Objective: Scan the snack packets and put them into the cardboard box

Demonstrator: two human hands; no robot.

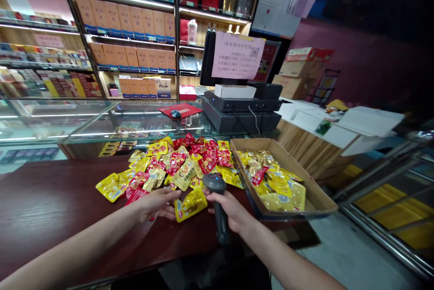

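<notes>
In the middle of the counter, my right hand [232,212] is wrapped around the handle of a dark handheld barcode scanner [220,222], its head up. A yellow snack packet [191,205] lies between my two hands, just left of the scanner. My left hand [161,204] is at that packet's left edge with fingers apart; whether the fingertips touch it is hard to tell. Beyond both hands spreads a loose pile of red, yellow and gold snack packets [185,173]. On the right, an open cardboard box [320,208] holds more such packets.
Behind the pile stand a glass display counter [135,122] and a black till [237,120] with a paper sign [237,54] on its screen. A red folder [190,110] lies left of the till. White boxes [369,122] and a metal rail [383,240] are at right.
</notes>
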